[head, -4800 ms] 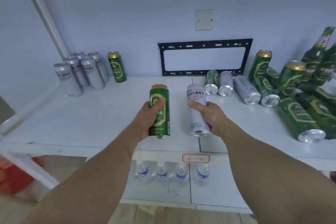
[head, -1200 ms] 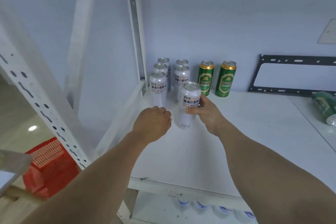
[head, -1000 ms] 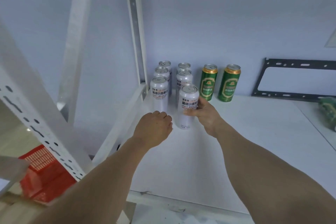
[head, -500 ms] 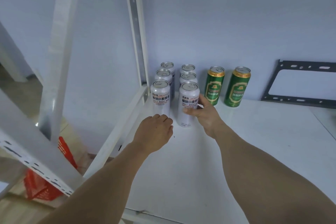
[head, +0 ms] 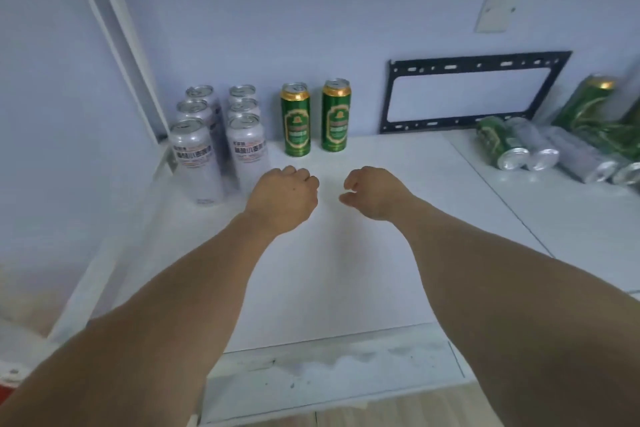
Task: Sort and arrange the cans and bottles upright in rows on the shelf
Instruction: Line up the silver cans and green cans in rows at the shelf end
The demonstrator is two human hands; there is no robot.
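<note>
Your two forearms reach out over the white shelf, and both hands hang just above its surface, near each other, with nothing in them. Your left hand is loosely curled, knuckles up, fingers tucked under. Your right hand is relaxed too, fingers and thumb bent with a gap between them, gripping nothing.

Just left of your left hand and a little beyond it stand the silver cans, six of them upright in two files of three that run back to the wall. The nearest right-hand one stands just beside your left knuckles, though you cannot tell whether skin meets metal. Whether the cans are full cannot be told; their tops look sealed, tabs in place.

Beyond both hands, against the wall, two green cans with gold rims stand upright side by side, just right of the silver files.

Far to the right of your right hand, a heap of unsorted cans lies on its side, green and silver mixed, bottoms facing you. Behind that heap green bottles lean, blurred at the frame's edge.

On the wall beyond your right hand hangs a black metal bracket.
</note>
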